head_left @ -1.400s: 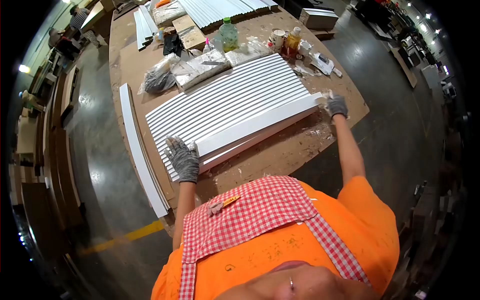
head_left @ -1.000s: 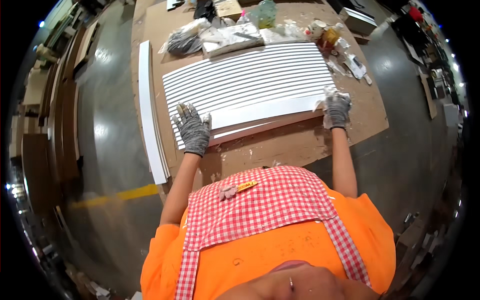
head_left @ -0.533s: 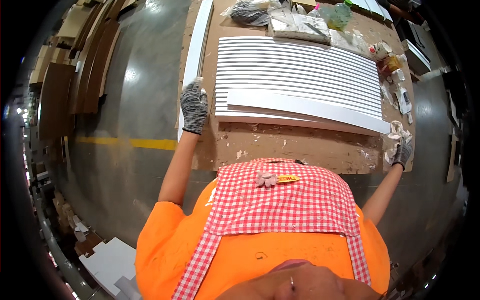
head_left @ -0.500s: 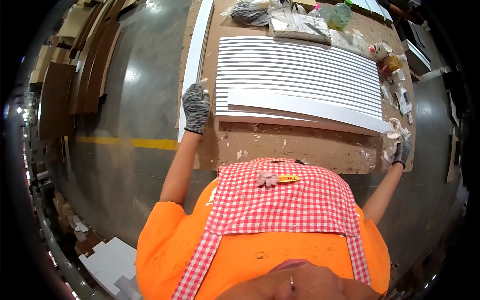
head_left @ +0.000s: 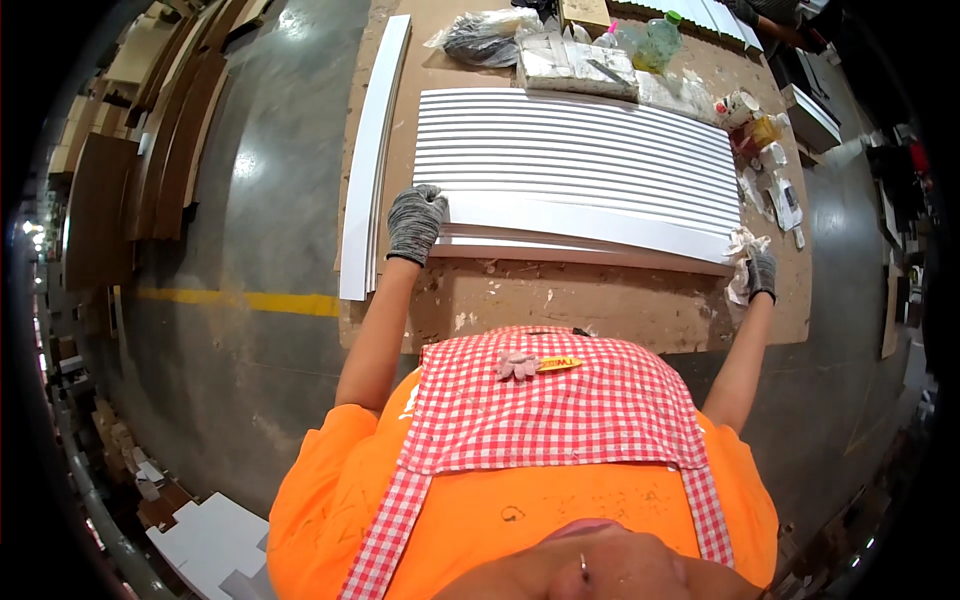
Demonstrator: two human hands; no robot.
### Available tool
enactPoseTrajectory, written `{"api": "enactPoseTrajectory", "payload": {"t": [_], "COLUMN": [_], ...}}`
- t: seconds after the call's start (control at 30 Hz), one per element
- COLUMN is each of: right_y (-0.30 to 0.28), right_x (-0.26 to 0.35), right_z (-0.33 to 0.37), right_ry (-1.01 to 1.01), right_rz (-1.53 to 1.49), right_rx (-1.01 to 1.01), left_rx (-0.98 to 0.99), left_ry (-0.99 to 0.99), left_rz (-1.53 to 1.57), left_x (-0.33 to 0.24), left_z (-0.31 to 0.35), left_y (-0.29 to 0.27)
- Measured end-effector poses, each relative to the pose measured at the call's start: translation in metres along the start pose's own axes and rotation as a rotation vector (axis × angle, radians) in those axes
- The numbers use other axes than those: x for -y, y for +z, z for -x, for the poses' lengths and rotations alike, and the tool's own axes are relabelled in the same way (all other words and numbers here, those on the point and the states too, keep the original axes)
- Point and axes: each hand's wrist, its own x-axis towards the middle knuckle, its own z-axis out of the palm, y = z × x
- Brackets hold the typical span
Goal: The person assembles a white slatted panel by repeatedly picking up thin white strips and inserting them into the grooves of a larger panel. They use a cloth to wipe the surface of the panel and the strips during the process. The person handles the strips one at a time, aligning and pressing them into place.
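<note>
A long white strip [head_left: 580, 224] lies along the near edge of a white slatted panel [head_left: 570, 140]. At its left end is my left hand [head_left: 415, 222], in a grey knitted glove, with fingers curled onto the strip's end. My right hand [head_left: 763, 272], gloved alike, is closed on a crumpled, stained cloth [head_left: 742, 255] at the strip's right end. Whether its fingers also grip the strip is hidden by the cloth. Left of the panel, a stack of white strips [head_left: 370, 180] lies lengthwise on the brown worktable [head_left: 540, 300].
Behind the panel are a plastic bag of dark material [head_left: 485, 42], a white-wrapped block [head_left: 575, 68] and a green-capped bottle [head_left: 658, 42]. A jar of amber liquid [head_left: 758, 132] stands at right. Brown boards [head_left: 100, 210] lean at far left. Another person's arm [head_left: 775, 28] shows at upper right.
My left hand has moved right, from the stack of strips to the left end of the strip on the panel. My right hand stays by the other end with the cloth.
</note>
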Motion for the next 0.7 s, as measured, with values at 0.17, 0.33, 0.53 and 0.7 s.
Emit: {"api": "enactPoseTrajectory", "payload": {"t": [0.17,0.33,0.53,0.7], "right_y": [-0.030,-0.044,-0.018,-0.002], "right_x": [0.028,0.030,-0.035,-0.029], "right_z": [0.020,0.022,0.027,0.047], "right_ry": [0.367,0.195,0.337,0.345], "right_rz": [-0.841,-1.151,-1.446,-0.959], "right_rx": [-0.153,-0.292,-0.114,-0.104], "left_rx": [-0.128,-0.185,-0.238,-0.213], "left_ry": [0.018,0.090,0.125,0.163], "left_rz": [0.238,0.300,0.708,0.588], "left_x": [-0.010,-0.006,-0.005,0.004], "left_z": [0.012,0.020,0.047,0.069], "left_y": [-0.013,0.009,0.041,0.036]}}
